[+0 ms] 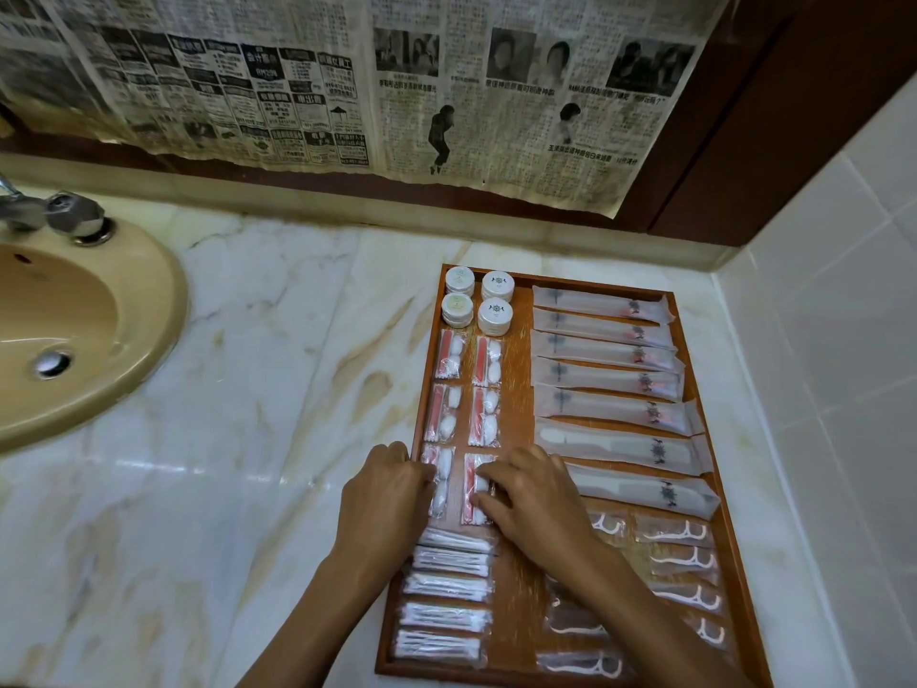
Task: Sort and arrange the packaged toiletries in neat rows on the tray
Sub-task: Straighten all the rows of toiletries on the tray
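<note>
nearly done, the left hand (384, 494) and right hand (531, 494) are squaring the last two vanity sachets (477, 489) (third pair down) on the tray (516, 583), curled fingers pressing, apparently not gripping; next, align their edges.

Beige sink (149, 310), chrome tap (74, 216), newspaper (347, 81)

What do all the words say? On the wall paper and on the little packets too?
Newspaper on the wall: Chinese print in headlines and boxed adverts, too blurred to quote.
Round tubs: a small emblem on each lid, any words too small to read.
Long sachets: dark printed motifs, no readable words.
Cotton bud packets: no text visible.
Tray: no text visible.
</note>
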Demonstrator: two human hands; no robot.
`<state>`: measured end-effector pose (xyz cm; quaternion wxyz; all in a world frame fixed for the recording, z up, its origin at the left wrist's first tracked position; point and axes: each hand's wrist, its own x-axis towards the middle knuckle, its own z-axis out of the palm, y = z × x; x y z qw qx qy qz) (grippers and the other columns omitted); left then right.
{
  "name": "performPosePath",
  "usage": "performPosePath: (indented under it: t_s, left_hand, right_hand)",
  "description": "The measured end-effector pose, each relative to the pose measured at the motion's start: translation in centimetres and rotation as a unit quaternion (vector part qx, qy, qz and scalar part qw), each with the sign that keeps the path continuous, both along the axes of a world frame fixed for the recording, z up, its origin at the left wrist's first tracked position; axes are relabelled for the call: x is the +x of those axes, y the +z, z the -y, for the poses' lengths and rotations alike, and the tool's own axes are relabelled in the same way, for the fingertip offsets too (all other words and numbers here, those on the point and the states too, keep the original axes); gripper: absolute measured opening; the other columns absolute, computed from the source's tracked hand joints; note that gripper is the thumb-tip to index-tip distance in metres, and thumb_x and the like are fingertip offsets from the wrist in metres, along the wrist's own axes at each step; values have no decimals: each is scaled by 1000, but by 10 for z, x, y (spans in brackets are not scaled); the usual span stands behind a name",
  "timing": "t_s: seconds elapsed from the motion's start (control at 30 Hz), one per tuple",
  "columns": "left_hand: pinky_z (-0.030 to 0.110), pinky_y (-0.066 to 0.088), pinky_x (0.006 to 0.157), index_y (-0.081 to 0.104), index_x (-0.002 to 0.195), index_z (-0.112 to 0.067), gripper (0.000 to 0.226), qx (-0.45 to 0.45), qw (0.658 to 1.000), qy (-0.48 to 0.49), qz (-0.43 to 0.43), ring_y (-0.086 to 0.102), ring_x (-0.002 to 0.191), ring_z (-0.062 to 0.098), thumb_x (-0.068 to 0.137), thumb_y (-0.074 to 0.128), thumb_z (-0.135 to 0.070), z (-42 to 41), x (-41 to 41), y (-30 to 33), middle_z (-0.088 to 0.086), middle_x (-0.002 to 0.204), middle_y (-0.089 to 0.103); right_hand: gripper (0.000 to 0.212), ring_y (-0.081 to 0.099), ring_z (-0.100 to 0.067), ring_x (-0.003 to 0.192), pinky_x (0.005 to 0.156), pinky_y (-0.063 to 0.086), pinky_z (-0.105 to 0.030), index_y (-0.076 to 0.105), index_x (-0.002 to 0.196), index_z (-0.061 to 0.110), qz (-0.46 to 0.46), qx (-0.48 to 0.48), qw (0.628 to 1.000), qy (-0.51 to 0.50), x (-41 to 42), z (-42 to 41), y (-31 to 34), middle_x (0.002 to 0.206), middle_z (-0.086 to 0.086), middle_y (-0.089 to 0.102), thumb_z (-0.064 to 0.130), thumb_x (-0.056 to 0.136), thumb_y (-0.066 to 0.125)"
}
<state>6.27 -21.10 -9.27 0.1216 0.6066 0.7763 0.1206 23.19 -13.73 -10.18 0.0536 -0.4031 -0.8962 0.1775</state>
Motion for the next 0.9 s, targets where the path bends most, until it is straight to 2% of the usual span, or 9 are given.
performPosePath:
  t_s: [0.2, 0.33, 0.47, 0.6, 0.7, 0.8, 0.9]
  left_hand:
    - [23, 28, 48, 71, 75, -19, 15, 13, 1000, 1, 18, 54, 70, 19, 86, 67, -27, -1, -2, -2, -2, 68, 48]
    - [21, 20, 44, 73, 78, -21, 14, 20, 1000, -1, 22, 53, 68, 17, 86, 66, -29, 1, -5, -3, -6, 68, 44]
    - [22, 23, 46, 73, 84, -21, 16, 26, 999, -3, 25, 52, 72, 16, 89, 62, -31, 1, -7, -6, -6, 70, 44]
    - [22, 30, 47, 74, 87, -22, 12, 37, 999, -7, 31, 53, 72, 16, 88, 65, -30, 1, -9, -5, -4, 72, 52]
    - [23, 36, 45, 74, 83, -22, 8, 51, 998, -10, 42, 52, 67, 15, 85, 69, -27, 6, -10, -1, -5, 68, 50]
    - [15, 27, 43, 73, 78, -26, 3, 46, 997, -32, 45, 51, 62, 11, 78, 76, -27, 18, -10, 3, -8, 64, 49]
    - [13, 27, 43, 73, 74, -30, 6, 22, 997, -53, 41, 52, 64, 9, 74, 78, -32, 32, -6, -2, -11, 65, 49]
  right_hand:
    - [30, 48, -14, 104, 86, 35, -31, 65, 112, 26, 8, 0, 1000, 4, -1, 1, 2, 105, 7, 61, 43, 92, 52]
    - [29, 48, -13, 104, 87, 36, -32, 65, 112, 26, 5, -6, 1000, 3, -2, 1, 3, 106, 7, 61, 43, 93, 51]
    - [29, 47, -13, 104, 87, 35, -31, 64, 113, 26, 6, -9, 1000, 7, -2, 0, 3, 107, 7, 60, 43, 94, 50]
    - [27, 48, -13, 100, 85, 36, -31, 65, 107, 24, -3, 3, 1000, 13, -2, 2, 3, 102, 7, 61, 41, 94, 50]
    - [18, 51, -11, 92, 80, 42, -31, 68, 100, 24, -25, 25, 999, 9, 1, 6, 5, 96, 9, 64, 36, 91, 57]
    - [13, 52, -8, 83, 73, 43, -28, 71, 93, 28, -44, 30, 998, 15, 13, 17, 5, 85, 13, 63, 36, 87, 63]
    - [21, 50, -6, 80, 72, 44, -26, 73, 89, 31, -25, 14, 999, 39, 25, 29, 1, 81, 16, 60, 44, 88, 55]
